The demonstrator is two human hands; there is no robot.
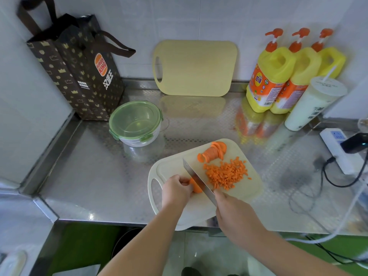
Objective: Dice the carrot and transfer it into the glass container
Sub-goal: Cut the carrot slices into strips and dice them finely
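On the white cutting board (pixel 247 194) my left hand (pixel 175 191) holds a stack of carrot slices (pixel 196 186) with curled fingers. My right hand (pixel 233 214) grips the handle of a knife (pixel 197 179), whose blade runs along the right side of that stack. A heap of diced carrot (pixel 227 174) lies to the right of the blade. Further back on the board lies a fanned row of carrot slices (pixel 214 153). The glass container (pixel 136 124) stands at the left back with its green lid on.
A second yellow cutting board (pixel 195 67) leans on the back wall. A dark paper bag (pixel 79 66) stands at the back left. Three yellow detergent bottles (pixel 286 76) and a white cup (pixel 312 102) stand at the right. A power strip (pixel 338 148) with cables lies far right.
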